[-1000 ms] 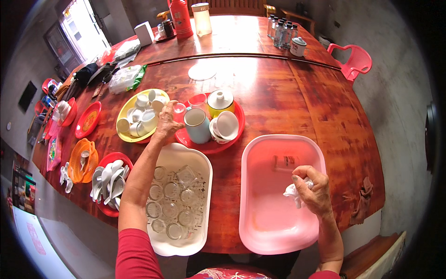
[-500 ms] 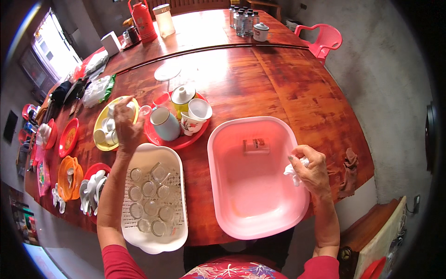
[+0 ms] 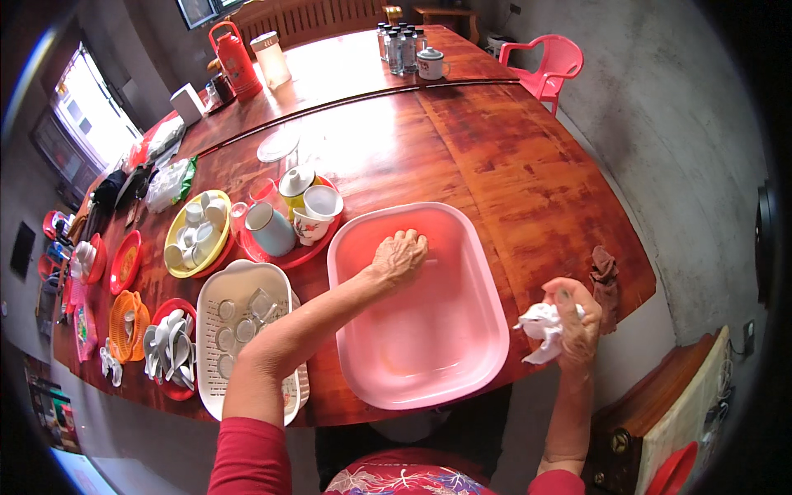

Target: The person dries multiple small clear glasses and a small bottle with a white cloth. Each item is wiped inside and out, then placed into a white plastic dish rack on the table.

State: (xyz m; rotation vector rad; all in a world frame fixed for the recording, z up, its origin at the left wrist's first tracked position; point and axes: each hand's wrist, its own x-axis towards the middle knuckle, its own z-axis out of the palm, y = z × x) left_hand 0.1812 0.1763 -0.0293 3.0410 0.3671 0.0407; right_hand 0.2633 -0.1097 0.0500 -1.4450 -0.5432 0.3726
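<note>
My left hand [image 3: 399, 257] reaches down into the pink basin [image 3: 396, 384], fingers curled round a glass; only a sliver of its edge shows beside the fingertips. To the right of the basin, my right hand [image 3: 579, 322] is closed on a crumpled white cloth [image 3: 541, 323], held in the air near the table edge. A white draining basket [image 3: 210, 330] with several clear glass cups [image 3: 245, 330] stands left of the basin, partly covered by my left forearm.
A red tray [image 3: 290, 261] holds a mug, cups and a lidded pot. Further left are a yellow bowl [image 3: 225, 224] of white cups, a red dish [image 3: 190, 390] of spoons and orange baskets [image 3: 119, 334]. A brown cloth [image 3: 605, 276] hangs at the right edge.
My left hand has moved from the yellow bowl into the basin, onto the glass lying there. My right hand has shifted away from the basin's rim, still holding the cloth. The view has shifted.
</note>
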